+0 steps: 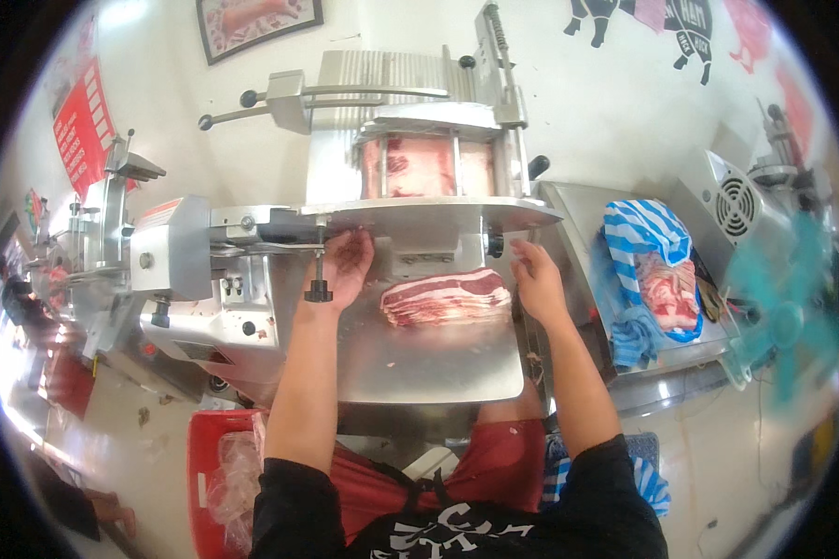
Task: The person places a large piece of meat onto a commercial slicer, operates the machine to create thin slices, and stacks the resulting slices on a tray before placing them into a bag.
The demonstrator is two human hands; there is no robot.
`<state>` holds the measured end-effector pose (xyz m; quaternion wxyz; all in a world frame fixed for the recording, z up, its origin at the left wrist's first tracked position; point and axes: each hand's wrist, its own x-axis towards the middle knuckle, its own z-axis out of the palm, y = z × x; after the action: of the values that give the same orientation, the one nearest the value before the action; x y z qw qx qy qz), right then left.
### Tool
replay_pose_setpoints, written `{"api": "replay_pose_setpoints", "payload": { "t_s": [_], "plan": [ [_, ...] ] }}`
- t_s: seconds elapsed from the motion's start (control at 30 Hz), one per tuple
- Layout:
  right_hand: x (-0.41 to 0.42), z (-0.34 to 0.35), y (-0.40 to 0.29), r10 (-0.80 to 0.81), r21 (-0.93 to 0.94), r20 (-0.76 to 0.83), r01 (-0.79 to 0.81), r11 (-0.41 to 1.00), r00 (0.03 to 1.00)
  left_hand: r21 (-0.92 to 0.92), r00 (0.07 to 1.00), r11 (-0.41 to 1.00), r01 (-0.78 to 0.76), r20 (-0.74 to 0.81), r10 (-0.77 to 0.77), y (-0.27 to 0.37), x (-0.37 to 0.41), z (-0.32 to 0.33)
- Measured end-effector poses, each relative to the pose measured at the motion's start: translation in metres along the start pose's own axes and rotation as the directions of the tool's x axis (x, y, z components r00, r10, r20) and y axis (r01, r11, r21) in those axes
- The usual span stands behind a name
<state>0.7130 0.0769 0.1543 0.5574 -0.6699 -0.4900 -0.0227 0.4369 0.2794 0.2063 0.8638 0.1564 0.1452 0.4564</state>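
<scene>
A stack of sliced pork belly (447, 299) lies on the steel receiving tray (433, 370) of a meat slicing machine. Left of the slices, my left hand (348, 264) is turned palm up just below the machine's plate edge, its fingertips partly hidden. My right hand (537, 279) hovers right of the stack with bent fingers apart, near a black knob (495, 243), and holds nothing. Above the horizontal steel plate (426, 207), a block of raw pork belly (419, 166) sits in the machine's holder. A black screw knob (319, 291) hangs in front of my left wrist.
On the right, a steel counter (566, 209) bears raw meat (668, 290) partly wrapped in a blue-and-white striped bag (647, 223). A teal fan (786, 318) stands beyond it. A red crate (206, 454) with clear plastic bags is at lower left. More machinery (105, 223) stands left.
</scene>
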Motion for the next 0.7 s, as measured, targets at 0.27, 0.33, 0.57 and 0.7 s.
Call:
{"api": "replay_pose_setpoints", "payload": {
  "t_s": [0.27,0.33,0.57,0.7],
  "plan": [
    [-0.035,0.038,0.124,0.170,-0.326,0.691,0.094,0.941,0.702,0.074,0.967,0.968,0.241,0.061,-0.246,0.009,0.004,-0.023],
    [-0.039,0.046,0.127,-0.070,-0.069,0.813,0.215,0.974,0.578,0.171,0.986,0.972,0.164,0.014,-0.169,0.010,-0.009,-0.030],
    [-0.033,0.052,0.114,-0.175,0.112,0.923,0.196,0.974,0.342,0.145,0.997,0.988,-0.050,0.072,0.040,0.008,-0.037,-0.054],
    [-0.034,0.056,0.109,-0.025,-0.048,0.923,0.181,0.982,0.384,0.592,0.913,0.719,-0.364,0.381,0.148,-0.021,-0.090,-0.004]
  ]
}}
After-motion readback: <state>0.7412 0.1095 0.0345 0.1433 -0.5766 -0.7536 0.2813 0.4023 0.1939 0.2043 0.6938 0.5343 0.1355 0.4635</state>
